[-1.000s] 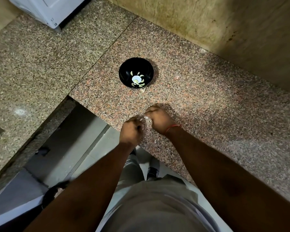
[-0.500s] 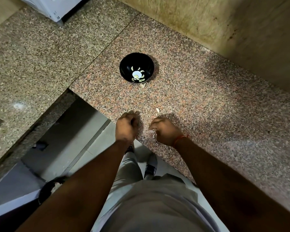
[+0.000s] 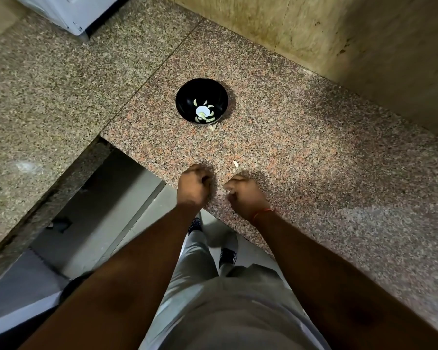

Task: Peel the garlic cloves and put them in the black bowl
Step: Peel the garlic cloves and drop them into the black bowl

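The left hand [image 3: 194, 184] is hovering over the near edge of the granite countertop [image 3: 314, 152] with its fingers curled into a fist; whether anything is lying inside the curl cannot be told, since the palm is facing away from the camera. Just to its right, and apart from it by a narrow gap, the right hand [image 3: 245, 195] is resting at the counter edge with its fingers likewise curled, and a small pale fragment [image 3: 229, 191], apparently garlic or its skin, is showing at the fingertips; whether the fingers are actually pinching it cannot be told. A red thread [image 3: 263, 212] is circling the right wrist. A single pale garlic clove [image 3: 235, 164] is lying loose on the countertop just beyond the right hand, not touching either hand. Farther back, well apart from both hands, the black bowl [image 3: 187, 97] is standing upright on the countertop, holding several pale peeled cloves [image 3: 204, 112] gathered around a white spot at its bottom. A scrap of garlic skin [image 3: 212, 127] is lying on the stone, touching or nearly touching the near rim of the bowl. At the far left, the corner of a white appliance [image 3: 71, 13] is sitting on the adjoining counter section.
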Motion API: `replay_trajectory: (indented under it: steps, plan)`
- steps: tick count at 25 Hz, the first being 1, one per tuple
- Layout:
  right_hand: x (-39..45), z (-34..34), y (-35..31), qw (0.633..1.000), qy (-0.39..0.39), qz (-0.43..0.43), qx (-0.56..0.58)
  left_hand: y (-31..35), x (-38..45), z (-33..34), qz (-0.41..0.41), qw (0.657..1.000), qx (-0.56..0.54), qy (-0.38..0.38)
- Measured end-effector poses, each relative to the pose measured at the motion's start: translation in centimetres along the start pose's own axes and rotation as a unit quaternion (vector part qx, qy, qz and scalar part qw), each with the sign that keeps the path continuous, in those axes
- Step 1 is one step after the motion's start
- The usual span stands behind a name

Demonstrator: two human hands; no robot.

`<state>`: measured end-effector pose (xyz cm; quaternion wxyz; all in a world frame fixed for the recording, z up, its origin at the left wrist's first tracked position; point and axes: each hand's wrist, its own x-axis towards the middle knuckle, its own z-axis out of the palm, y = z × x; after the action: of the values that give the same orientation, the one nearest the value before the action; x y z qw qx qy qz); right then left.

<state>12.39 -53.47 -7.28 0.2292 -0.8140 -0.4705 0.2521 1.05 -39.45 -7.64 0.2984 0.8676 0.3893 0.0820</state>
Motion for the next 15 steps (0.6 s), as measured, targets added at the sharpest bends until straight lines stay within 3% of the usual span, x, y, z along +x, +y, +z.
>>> replay_trajectory:
  steps: [6,10,15]
  plan:
    - [1.3,-1.3,-0.5,0.995,0.030,0.038,0.092,-0.7,-1.0,-0.4,-0.010,0.999,-0.043,0.020]
    - [0.5,-1.0,-0.1,0.997,0.016,0.058,0.051,-1.2,-1.6,-1.2,-0.023,0.997,-0.069,-0.024]
    - [1.5,0.4,-2.4,0.999,-0.036,0.019,-0.004,-1.3,-1.6,-1.9,-0.007,0.999,-0.018,-0.042]
